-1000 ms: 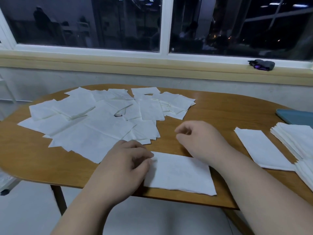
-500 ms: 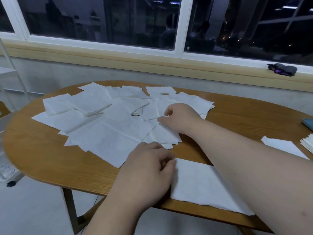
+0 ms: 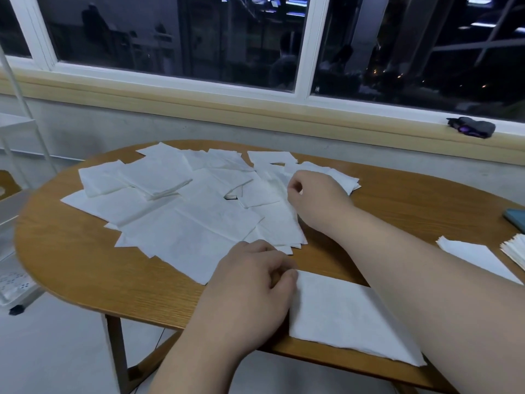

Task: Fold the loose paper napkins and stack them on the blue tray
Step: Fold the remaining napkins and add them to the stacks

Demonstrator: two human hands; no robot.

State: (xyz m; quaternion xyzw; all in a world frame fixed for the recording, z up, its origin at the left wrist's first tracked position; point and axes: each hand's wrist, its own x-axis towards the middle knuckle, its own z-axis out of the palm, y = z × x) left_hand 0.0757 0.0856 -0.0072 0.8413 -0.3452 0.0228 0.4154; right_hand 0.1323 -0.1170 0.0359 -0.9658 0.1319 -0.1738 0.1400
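Several loose white napkins [image 3: 181, 220] lie spread in an overlapping pile across the left and middle of the wooden table [image 3: 71, 268]. My right hand [image 3: 315, 197] reaches over the pile's right side, and its curled fingers pinch a loose napkin [image 3: 272, 191]. At the near edge lies a folded napkin [image 3: 346, 319]. My left hand [image 3: 250, 285] holds its left end with curled fingers. Only a corner of the blue tray [image 3: 515, 218] shows at the far right, with a stack of folded napkins [image 3: 517, 251] just in front of it.
Another folded napkin [image 3: 477, 260] lies on the table next to the stack. A dark small object [image 3: 471, 127] sits on the window ledge behind. A white rack [image 3: 11, 177] stands left of the table. The folded napkin by my left hand overhangs the table's near edge.
My right hand moved from above the folded napkin out to the loose pile and closed its fingers there. My left hand stayed on the folded napkin. The view swung left.
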